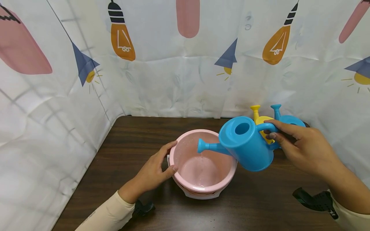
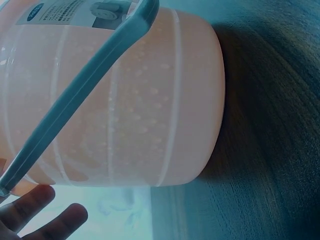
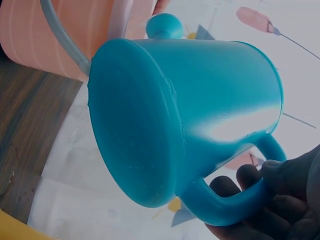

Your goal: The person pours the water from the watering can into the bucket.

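left hand [image 1: 151, 171]: kinda spread on bucket [image 1: 199, 188], mid-frame
right hand [image 1: 306, 149]: pinching tilted can [image 1: 248, 149] by its handle [image 1: 262, 127], right side

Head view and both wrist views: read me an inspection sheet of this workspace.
Surface: dark wood-grain table
Job's things: blue watering can, tilted, its spout over the pink bucket
Clutter: yellow watering can and second blue can, behind at the right
Hands: left hand touches the bucket's rim; right hand grips the watering can's handle
Cables: nothing seen
Surroundings: white printed sheet behind the table and to its left
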Demonstrator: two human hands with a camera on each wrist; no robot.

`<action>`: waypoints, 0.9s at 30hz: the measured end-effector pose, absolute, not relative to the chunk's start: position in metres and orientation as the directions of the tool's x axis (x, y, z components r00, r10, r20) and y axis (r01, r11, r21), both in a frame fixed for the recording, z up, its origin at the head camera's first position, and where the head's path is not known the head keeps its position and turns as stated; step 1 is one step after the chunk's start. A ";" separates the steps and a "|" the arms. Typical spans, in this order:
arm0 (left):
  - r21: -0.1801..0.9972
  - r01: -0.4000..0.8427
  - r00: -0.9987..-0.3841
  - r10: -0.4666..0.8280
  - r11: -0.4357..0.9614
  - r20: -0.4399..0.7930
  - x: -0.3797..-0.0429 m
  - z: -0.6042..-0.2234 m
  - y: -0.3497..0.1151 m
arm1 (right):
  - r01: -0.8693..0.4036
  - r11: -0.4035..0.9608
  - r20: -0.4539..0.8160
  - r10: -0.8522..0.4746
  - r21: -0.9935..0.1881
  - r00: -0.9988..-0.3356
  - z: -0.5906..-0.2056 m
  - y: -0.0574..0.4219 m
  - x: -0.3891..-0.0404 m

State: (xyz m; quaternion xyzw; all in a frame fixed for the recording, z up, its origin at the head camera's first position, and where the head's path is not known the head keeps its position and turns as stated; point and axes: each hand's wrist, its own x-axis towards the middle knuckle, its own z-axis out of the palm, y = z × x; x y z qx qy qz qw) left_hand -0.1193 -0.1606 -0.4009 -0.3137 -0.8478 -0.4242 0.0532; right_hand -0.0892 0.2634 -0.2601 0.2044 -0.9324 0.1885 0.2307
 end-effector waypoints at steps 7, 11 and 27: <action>0.681 0.585 -0.794 0.484 0.441 0.369 -0.119 -0.402 -0.161 | -0.464 0.844 0.501 -0.288 -0.270 -0.816 -0.260 0.263 -0.090; 0.684 0.582 -0.795 0.483 0.439 0.366 -0.119 -0.401 -0.160 | -0.461 0.842 0.497 -0.284 -0.280 -0.820 -0.259 0.263 -0.089; 0.684 0.583 -0.794 0.486 0.438 0.365 -0.118 -0.401 -0.160 | -0.471 0.841 0.506 -0.295 -0.265 -0.811 -0.259 0.262 -0.090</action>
